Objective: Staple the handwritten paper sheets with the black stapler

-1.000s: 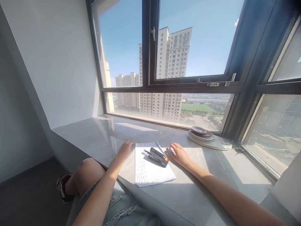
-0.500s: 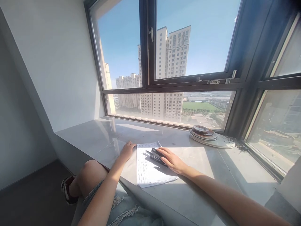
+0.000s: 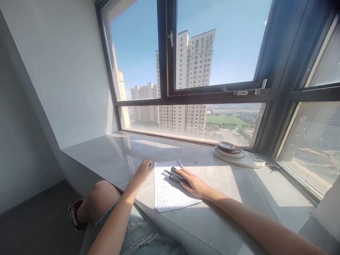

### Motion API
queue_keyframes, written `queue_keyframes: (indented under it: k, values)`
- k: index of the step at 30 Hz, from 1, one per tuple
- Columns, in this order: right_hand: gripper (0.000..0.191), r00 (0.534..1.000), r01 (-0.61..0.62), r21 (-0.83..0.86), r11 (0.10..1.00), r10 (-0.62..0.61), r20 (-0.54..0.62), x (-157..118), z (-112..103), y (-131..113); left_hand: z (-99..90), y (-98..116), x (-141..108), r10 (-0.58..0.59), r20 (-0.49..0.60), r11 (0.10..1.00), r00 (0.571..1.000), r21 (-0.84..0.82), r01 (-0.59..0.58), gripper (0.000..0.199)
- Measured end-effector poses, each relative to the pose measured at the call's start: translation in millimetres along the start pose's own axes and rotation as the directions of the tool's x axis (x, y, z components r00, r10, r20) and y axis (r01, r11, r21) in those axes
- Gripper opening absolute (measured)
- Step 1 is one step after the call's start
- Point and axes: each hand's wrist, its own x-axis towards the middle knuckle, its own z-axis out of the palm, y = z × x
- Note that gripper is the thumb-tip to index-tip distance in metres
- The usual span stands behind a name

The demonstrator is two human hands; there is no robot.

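A sheet of white paper (image 3: 166, 194) covered in rows of short dark dashes lies on the sunlit stone sill. My right hand (image 3: 195, 184) is over the paper, its fingers closed over several black markers (image 3: 175, 178) that lie slantwise on the sheet. A slim white stick-like thing (image 3: 180, 163) shows beyond these fingers, at the sheet's far edge. Just left of the paper's far left corner, my left hand (image 3: 143, 170) rests on the sill with its fingers curled together. A small dark spot shows at its fingertips, too small to name.
Several stacked plates (image 3: 230, 152) stand on the right of the sill (image 3: 225, 180), near the window corner. A dark window frame (image 3: 212, 92) bounds the far side. My bent knee (image 3: 105, 194) is beside the sill's front edge.
My left hand has shifted slightly left, away from the paper's edge. My right hand has moved a little left and down over the black markers, which stay on the sheet.
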Motion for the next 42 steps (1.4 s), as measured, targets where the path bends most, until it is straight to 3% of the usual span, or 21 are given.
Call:
queue_keyframes:
  k: [12,16,19,25,30,35,42]
  values:
    - [0.07,1.0,-0.016,-0.007,1.0,0.016,0.021,-0.1,-0.3,-0.3,-11.6,12.7,2.5,0.029,-0.065,0.994,0.997,-0.1,-0.036,0.016]
    - [0.073,0.999,-0.04,-0.016,0.999,0.04,0.018,0.3,1.6,1.4,-9.8,33.0,3.9,-0.17,-0.197,0.926,0.966,-0.368,0.088,0.005]
    - [0.073,0.999,-0.034,-0.003,0.999,0.034,0.004,0.4,4.1,4.1,0.3,58.9,-1.6,-0.294,-0.221,0.813,0.93,-0.569,0.122,0.013]
    - [0.072,1.0,-0.021,0.106,0.994,0.023,-0.01,1.8,1.2,6.3,2.2,93.0,-24.5,-0.127,-0.139,0.834,0.982,-0.552,0.03,0.009]
    - [0.066,0.997,-0.073,0.251,0.965,0.079,-0.014,4.1,-7.2,6.4,-5.1,93.5,-31.5,-0.083,-0.039,0.859,0.996,-0.51,0.052,0.006]
    - [0.061,0.995,-0.093,0.241,0.966,0.097,-0.005,4.3,-6.9,10.0,4.9,88.0,-31.3,0.02,0.045,0.881,0.999,-0.474,0.004,0.021]
    - [0.059,0.997,-0.075,0.214,0.974,0.078,-0.003,3.9,-8.2,8.7,5.6,87.2,-33.1,0.075,0.119,0.894,0.99,-0.448,-0.013,0.025]
